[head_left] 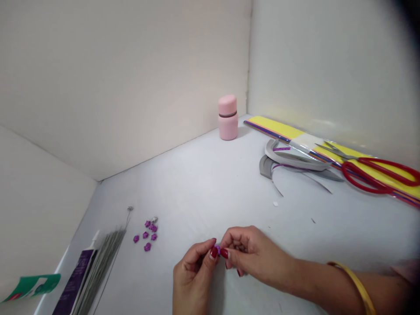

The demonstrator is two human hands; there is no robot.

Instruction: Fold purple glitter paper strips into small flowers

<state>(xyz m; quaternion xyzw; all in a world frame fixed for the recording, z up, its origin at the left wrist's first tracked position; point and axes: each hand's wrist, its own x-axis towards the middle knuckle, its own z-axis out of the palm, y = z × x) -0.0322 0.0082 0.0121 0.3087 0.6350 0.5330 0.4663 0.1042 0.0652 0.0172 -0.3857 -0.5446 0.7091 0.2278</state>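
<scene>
At the near edge of the table [203,183], a small purple piece [217,250] is pinched between the closed fingertips of the left hand [192,280] and right hand [252,256], while several purple stars [148,234] are judged finished and paper strips [295,159] are left unused.

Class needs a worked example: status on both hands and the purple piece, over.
Left hand, right hand both pinch small purple piece. Loose purple stars lie apart, leftward. Scissors well clear, far right.
</scene>
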